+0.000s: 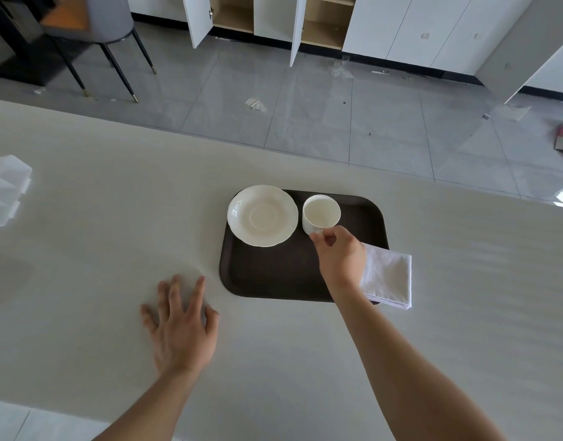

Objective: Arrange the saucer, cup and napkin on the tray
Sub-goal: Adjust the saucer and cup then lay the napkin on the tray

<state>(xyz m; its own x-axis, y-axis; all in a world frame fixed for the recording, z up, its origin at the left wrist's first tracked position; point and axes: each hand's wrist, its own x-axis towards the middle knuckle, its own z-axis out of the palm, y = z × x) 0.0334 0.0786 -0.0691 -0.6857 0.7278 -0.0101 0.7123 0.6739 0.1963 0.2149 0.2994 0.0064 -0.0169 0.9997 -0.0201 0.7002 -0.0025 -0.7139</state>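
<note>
A dark brown tray (274,275) lies on the pale table. A white scalloped saucer (262,215) sits on its far left corner, overhanging the rim a little. A white cup (321,213) stands upright on the tray just right of the saucer, empty. My right hand (340,254) pinches the cup's handle at its near side. A folded white napkin (389,276) lies over the tray's right edge, partly behind my right wrist. My left hand (181,323) rests flat on the table left of the tray, fingers spread, holding nothing.
The pale table (98,218) ends at its far edge above the tray, with grey floor beyond. A white crumpled object (5,189) lies at the table's left edge. A chair (92,33) and open white cabinets (274,20) stand far off.
</note>
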